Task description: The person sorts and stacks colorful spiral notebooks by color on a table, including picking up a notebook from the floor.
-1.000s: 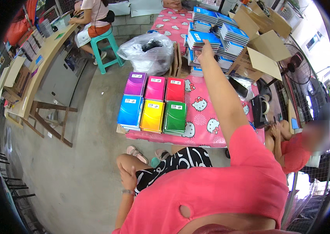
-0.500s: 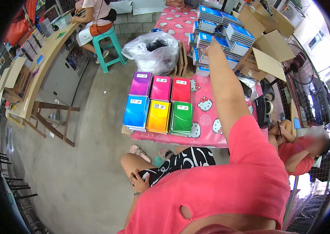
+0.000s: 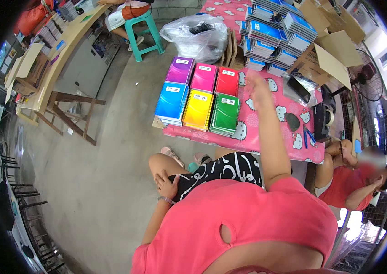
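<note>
My left hand [image 3: 166, 185] lies on my thigh over the black-and-white shorts, fingers spread and holding nothing. Somewhat blurred, my right hand [image 3: 259, 92] is over the pink patterned tablecloth, right of the notebooks; its fingers look loosely stretched, with nothing visible in them. Two rows of spiral notebooks stand in piles at the table's left: purple [image 3: 180, 71], pink [image 3: 204, 76] and red [image 3: 227, 81] behind; blue [image 3: 172, 101], yellow [image 3: 198, 108] and green [image 3: 226, 113] in front. Beyond my hand rise stacks of blue-covered spiral notebooks [image 3: 266, 34].
Right of my hand lie a phone [image 3: 299, 89], a dark rounded object [image 3: 292, 122], blue-handled pliers [image 3: 309, 135] and a tape dispenser [image 3: 322, 121]. Open cardboard boxes [image 3: 310, 66] and a plastic bag [image 3: 193, 39] stand farther back. A person [image 3: 349, 182] sits at right, another [image 3: 129, 13] on a teal stool.
My right hand has drawn back from the blue notebook stacks toward me, over the tablecloth. The view has shifted, showing pliers and the dark rounded object. My left hand stays on my thigh.
</note>
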`<state>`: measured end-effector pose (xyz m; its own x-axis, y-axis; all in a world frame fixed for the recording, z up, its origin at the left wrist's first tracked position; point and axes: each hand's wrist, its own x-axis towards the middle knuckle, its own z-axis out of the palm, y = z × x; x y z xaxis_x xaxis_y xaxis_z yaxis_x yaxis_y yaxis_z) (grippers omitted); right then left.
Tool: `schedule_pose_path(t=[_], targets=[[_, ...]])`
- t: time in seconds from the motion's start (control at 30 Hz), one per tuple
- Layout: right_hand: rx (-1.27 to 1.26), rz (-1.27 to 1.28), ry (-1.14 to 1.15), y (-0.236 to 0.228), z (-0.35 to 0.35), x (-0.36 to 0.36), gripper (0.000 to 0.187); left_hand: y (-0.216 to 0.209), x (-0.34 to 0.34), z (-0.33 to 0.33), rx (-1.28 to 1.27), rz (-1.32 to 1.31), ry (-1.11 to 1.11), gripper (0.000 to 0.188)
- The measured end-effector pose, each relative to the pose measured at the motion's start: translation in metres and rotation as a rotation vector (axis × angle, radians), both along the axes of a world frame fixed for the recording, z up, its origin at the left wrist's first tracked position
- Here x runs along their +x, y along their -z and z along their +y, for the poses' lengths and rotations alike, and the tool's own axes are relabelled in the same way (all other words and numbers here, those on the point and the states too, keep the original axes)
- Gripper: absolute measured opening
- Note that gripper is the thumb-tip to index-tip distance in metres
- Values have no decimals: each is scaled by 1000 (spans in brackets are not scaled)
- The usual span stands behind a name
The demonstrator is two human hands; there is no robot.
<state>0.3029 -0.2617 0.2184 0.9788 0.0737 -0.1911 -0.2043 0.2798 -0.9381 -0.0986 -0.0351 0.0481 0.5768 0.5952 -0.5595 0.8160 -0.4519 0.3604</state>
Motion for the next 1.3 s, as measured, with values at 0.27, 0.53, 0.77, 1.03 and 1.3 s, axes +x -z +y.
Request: schedule_pose_path(t=[0.27,0.53,0.77,1.03,1.3], targets=[[-722,-540,-155,6,135,-6,33,-29,72,19,27,-223,144,85],[-1040,-140,-235,10,214,9,43,-97,82,6,-33,-774,77,46],[-546,-360,-22,-5,206,-7,45,-157,96,21,-839,-1033,-336,46],[-477,-793,-765,-13,180,-100,37,-71,169,59,-586,-1082,-258,66],[-317,-214,-656,59,153,-47,29,-104,177,50,-235,-1164,64,57]])
